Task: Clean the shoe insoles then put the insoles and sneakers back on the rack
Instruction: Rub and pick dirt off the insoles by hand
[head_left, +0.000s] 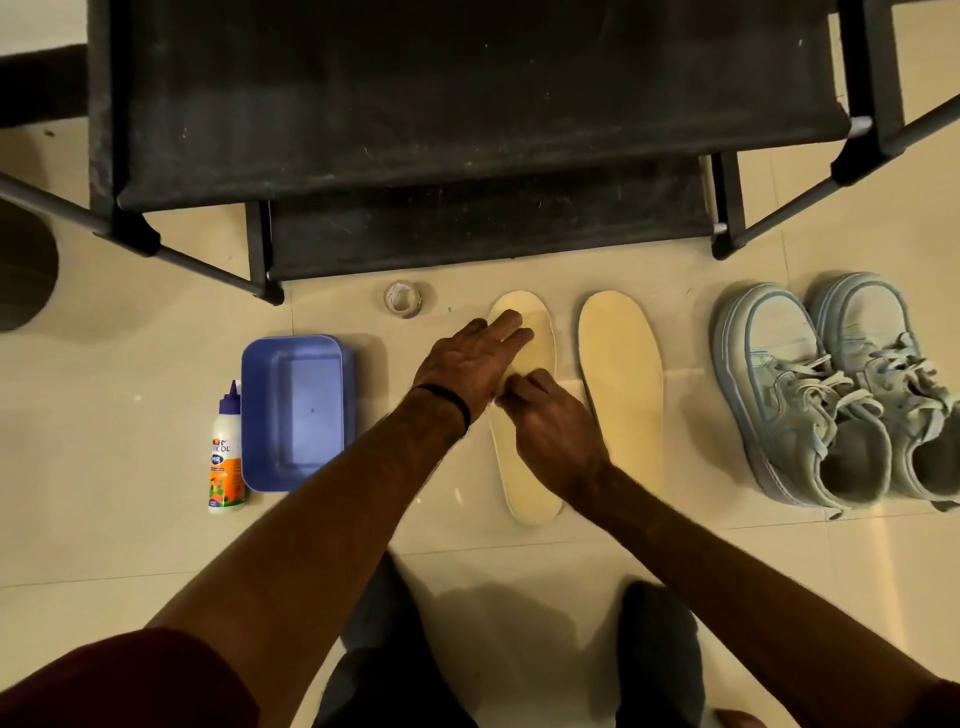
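Note:
Two cream insoles lie side by side on the tiled floor in front of the black rack (467, 104). My left hand (470, 358) rests flat with straight fingers on the toe half of the left insole (524, 467). My right hand (550, 421) is over the middle of that insole, fingers curled, fingertips bunched and pinching at its surface beside my left thumb. What lies between the fingertips is hidden. The right insole (621, 384) lies untouched. A pair of pale blue sneakers (831, 395) stands to the right, toes toward the rack.
A blue plastic tub (296, 410) sits left of my arms, with a white glue bottle (224, 452) lying beside it. A clear tape roll (402, 298) lies by the rack's foot. My knees are at the bottom edge.

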